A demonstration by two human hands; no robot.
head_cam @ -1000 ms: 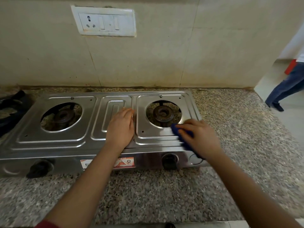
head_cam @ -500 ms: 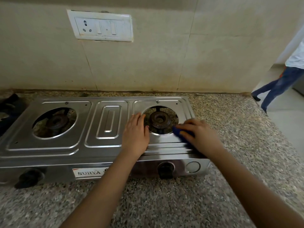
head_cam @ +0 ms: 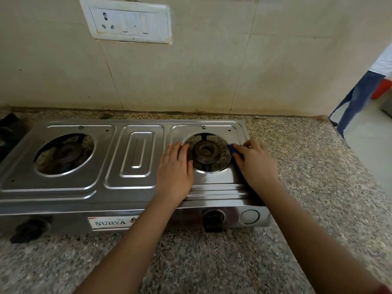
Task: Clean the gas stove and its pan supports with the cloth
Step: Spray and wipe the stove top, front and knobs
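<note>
- Cloth [head_cam: 234, 152], blue, lies under my right hand [head_cam: 257, 164]; only a strip of it shows, at my fingertips and along the thumb side of the palm.
- My right hand grasps it, fingers bent over it, and presses it onto the steel at the right rim of the right burner [head_cam: 205, 152] opening. This hand is blurred.
- My left hand [head_cam: 175, 172] lies flat on the gas stove [head_cam: 63, 187], fingers straight and together, holding nothing; its fingertips reach the left rim of the same opening.
- The burner sits between my two hands, apart from both.
- The visible strip of cloth runs from my fingertips back toward my wrist, roughly front to back on the stove; how the rest is folded I cannot tell.
- The stove's long axis runs left to right, parallel to the wall [head_cam: 212, 71]; its knobs [head_cam: 212, 221] and the SURYA label [head_cam: 110, 222] face me.
- The left burner [head_cam: 65, 154] is well apart from both hands, past the raised middle panel [head_cam: 137, 152].
- The stove's right edge is just beside my right hand; beyond it the granite counter [head_cam: 318, 177] lies open to the right.
- More counter stretches in front of the knobs, under my forearms.
- Behind the stove only a narrow band of counter separates it from the wall, where a switch plate [head_cam: 127, 22] hangs.
- A dark shape [head_cam: 8, 130] sits at the left edge, too cropped to identify.
- Past the counter's right end, another person's legs [head_cam: 352, 98] stand on the floor.
</note>
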